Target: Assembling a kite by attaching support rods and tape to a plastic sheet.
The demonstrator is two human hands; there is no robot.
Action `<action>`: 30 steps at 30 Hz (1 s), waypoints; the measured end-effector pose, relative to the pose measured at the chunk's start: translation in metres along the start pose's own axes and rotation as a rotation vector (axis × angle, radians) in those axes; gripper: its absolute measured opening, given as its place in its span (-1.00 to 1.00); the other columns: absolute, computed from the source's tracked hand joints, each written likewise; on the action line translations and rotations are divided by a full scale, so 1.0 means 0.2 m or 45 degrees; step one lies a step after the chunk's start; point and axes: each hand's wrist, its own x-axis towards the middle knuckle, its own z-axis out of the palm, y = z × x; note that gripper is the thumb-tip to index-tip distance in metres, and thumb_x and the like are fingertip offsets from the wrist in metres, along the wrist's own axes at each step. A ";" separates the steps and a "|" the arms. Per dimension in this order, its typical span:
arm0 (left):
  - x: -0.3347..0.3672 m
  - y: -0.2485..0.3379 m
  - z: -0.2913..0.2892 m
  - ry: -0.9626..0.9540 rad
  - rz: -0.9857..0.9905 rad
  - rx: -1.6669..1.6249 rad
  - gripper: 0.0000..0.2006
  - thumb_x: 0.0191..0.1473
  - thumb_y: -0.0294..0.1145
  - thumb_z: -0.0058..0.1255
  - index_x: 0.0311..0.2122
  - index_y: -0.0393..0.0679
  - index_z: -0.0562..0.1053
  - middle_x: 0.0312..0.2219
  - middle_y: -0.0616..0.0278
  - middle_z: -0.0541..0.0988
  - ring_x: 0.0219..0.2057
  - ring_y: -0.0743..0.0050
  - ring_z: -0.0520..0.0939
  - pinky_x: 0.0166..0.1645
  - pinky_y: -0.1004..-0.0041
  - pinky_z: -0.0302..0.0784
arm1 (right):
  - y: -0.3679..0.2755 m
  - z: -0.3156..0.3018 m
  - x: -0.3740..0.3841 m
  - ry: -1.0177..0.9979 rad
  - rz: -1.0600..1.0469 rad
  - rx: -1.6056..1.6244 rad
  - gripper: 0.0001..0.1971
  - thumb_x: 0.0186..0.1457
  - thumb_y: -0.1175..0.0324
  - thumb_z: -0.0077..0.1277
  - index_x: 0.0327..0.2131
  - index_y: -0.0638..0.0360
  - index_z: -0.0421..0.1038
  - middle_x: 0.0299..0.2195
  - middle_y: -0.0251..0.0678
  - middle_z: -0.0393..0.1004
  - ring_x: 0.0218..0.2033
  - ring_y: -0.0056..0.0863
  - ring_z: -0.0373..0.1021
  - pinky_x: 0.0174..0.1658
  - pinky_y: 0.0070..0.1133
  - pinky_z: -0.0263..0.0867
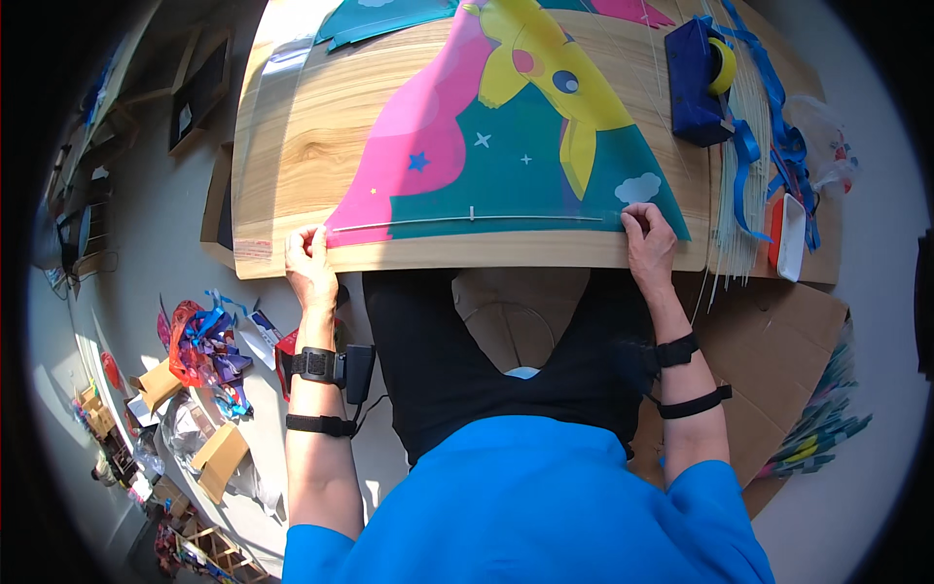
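A large triangular kite sail (428, 146) in pink and teal, printed with a yellow cartoon figure, stars and a cloud, lies flat on the wooden table. A thin pale rod (535, 217) runs along its near edge, with a short light strip crossing its middle. At the left near corner, my left hand (311, 265) pinches the sail's edge. My right hand (650, 243) has thumb and forefinger closed on the sail near its right corner, just past the rod's visible end. The fingertips partly hide what they grip.
The wood-grain table (311, 146) bears a blue tape dispenser (693, 88) with a yellow roll. Right of it lie thin pale rods (744, 185), blue ribbon (747, 146) and a red-and-white container (788, 237). Cardboard (769, 360) and bundled colourful material (199, 341) flank my legs.
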 end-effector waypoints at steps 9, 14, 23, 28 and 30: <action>-0.03 0.12 0.01 0.036 0.055 0.006 -0.88 0.06 -0.39 0.07 -0.36 -0.20 0.45 -0.43 0.30 0.44 -0.47 0.58 0.37 -0.32 0.54 0.37 | 0.00 -0.03 -0.01 -0.031 -0.018 -0.095 -0.91 0.09 0.43 0.01 -0.36 0.24 0.41 -0.49 -0.32 0.45 -0.43 -0.57 0.35 -0.29 -0.60 0.28; -0.03 0.11 0.00 0.056 0.093 0.013 -0.88 0.07 -0.38 0.07 -0.36 -0.20 0.46 -0.40 0.26 0.45 -0.46 0.52 0.40 -0.31 0.51 0.39 | 0.02 -0.02 0.00 -0.040 -0.045 -0.081 -0.91 0.09 0.43 0.02 -0.35 0.25 0.41 -0.49 -0.32 0.45 -0.43 -0.56 0.35 -0.29 -0.60 0.28; -0.03 0.12 0.01 0.060 0.057 0.000 -0.88 0.05 -0.37 0.07 -0.38 -0.19 0.47 -0.41 0.23 0.46 -0.45 0.47 0.42 -0.30 0.49 0.39 | 0.02 -0.03 0.01 -0.051 -0.069 -0.121 -0.90 0.09 0.43 0.01 -0.35 0.26 0.42 -0.48 -0.28 0.46 -0.42 -0.53 0.38 -0.28 -0.58 0.29; -0.03 0.11 0.01 0.067 0.061 0.023 -0.87 0.05 -0.36 0.08 -0.38 -0.19 0.47 -0.41 0.22 0.47 -0.45 0.47 0.42 -0.30 0.49 0.39 | 0.01 -0.04 0.02 -0.070 -0.061 -0.162 -0.89 0.09 0.41 0.02 -0.35 0.26 0.42 -0.47 -0.26 0.47 -0.42 -0.50 0.39 -0.27 -0.57 0.29; -0.01 0.10 0.01 0.054 0.047 0.025 -0.87 0.05 -0.36 0.08 -0.38 -0.19 0.48 -0.41 0.23 0.47 -0.45 0.48 0.42 -0.30 0.49 0.39 | 0.01 -0.04 0.02 -0.063 -0.062 -0.179 -0.88 0.09 0.40 0.02 -0.34 0.26 0.42 -0.47 -0.25 0.46 -0.42 -0.48 0.39 -0.27 -0.56 0.30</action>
